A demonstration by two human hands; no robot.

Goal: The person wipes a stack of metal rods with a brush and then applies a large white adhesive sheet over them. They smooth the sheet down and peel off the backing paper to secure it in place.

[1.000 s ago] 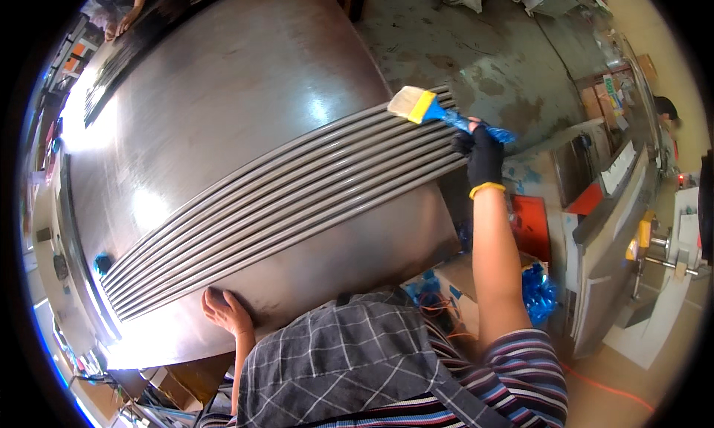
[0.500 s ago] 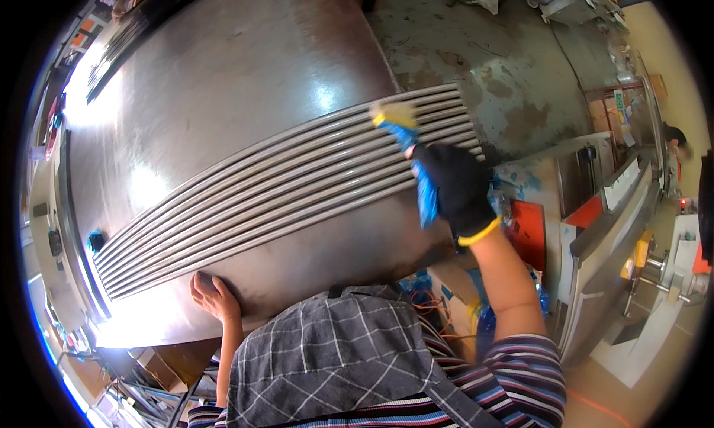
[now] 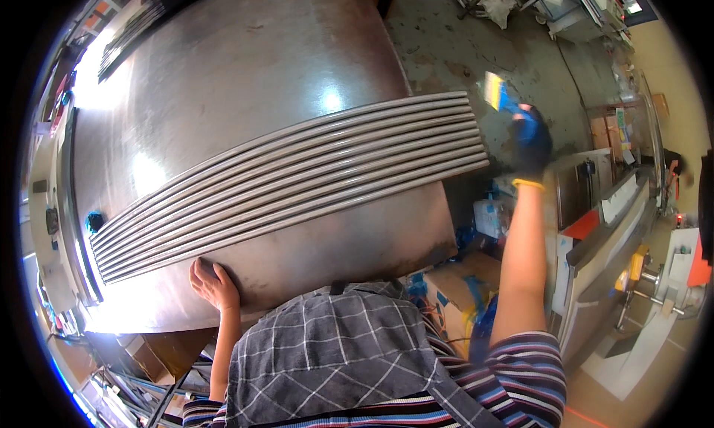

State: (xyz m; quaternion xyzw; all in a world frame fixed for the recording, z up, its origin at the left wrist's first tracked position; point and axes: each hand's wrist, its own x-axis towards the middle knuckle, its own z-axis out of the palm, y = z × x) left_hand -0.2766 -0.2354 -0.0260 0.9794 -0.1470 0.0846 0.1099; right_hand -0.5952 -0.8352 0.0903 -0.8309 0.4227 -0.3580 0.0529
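Note:
A row of several long grey metal rods (image 3: 297,175) lies side by side across the metal-topped table (image 3: 245,63), their right ends jutting past its edge. My right hand (image 3: 532,139), in a black glove with a yellow cuff, grips a brush (image 3: 494,92) with a blue handle, a yellow band and pale bristles. The hand and brush are in the air beyond the rods' right ends, apart from them, and slightly blurred. My left hand (image 3: 216,284) is bare and rests on the tabletop just in front of the rods, fingers spread, holding nothing.
A small blue object (image 3: 94,221) sits by the rods' left ends. More dark strips (image 3: 130,45) lie at the table's far left. A cardboard box (image 3: 465,283) stands below the near right edge, and metal panels (image 3: 595,253) lean further right.
My right hand has swung right with the brush, from over the rods to beyond their right ends. My left hand stays on the tabletop.

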